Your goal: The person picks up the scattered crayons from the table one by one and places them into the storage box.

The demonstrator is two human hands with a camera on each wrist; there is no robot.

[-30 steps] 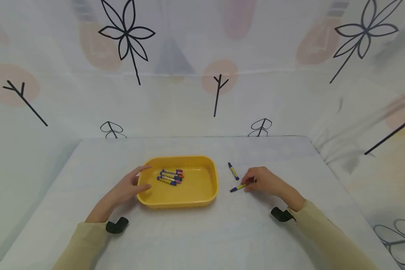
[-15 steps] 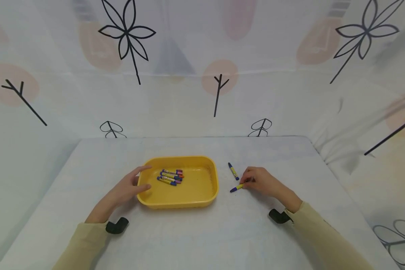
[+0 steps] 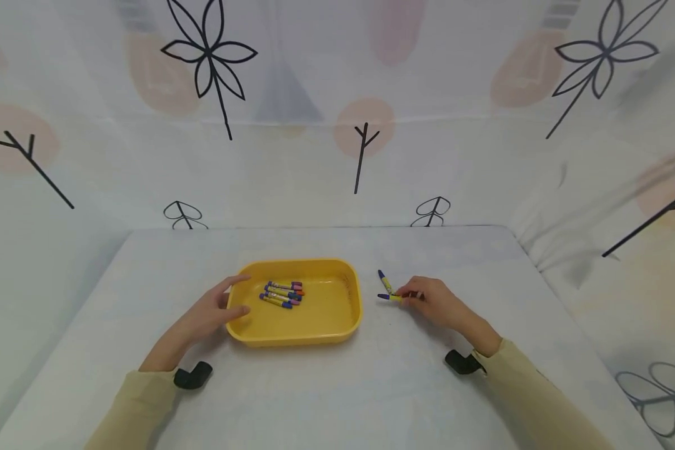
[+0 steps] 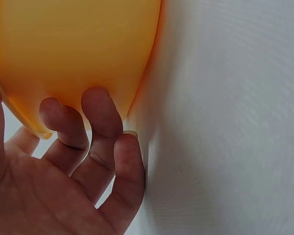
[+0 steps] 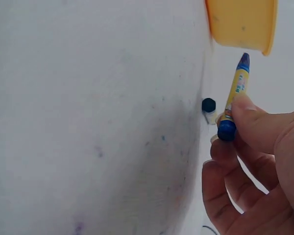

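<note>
In the head view a yellow tray [image 3: 320,325] holds several crayons [image 3: 281,295] lying side by side, with yellow wrappers and coloured ends. My left hand [image 3: 207,314] grips the tray's left end, thumb and index finger over the rim; in the left wrist view the bent fingers [image 4: 100,112] lie against the outer wall. To the right of the tray, my right hand [image 3: 434,301] pinches a crayon [image 5: 237,90] with a yellow wrapper, a dark purple tip and a blue end, between thumb and fingers. Another crayon [image 3: 385,281] lies on the table just behind it.
A white cloth covers the table [image 3: 315,400], with small coloured marks showing in the right wrist view. Behind it hangs a white patterned curtain [image 3: 292,175]. Both wrists wear dark bands [image 3: 194,376] below light sleeves.
My right hand has brought the pinched crayon a little farther back, and its tip has swung to point left towards the tray. The left hand and tray keep their place.
</note>
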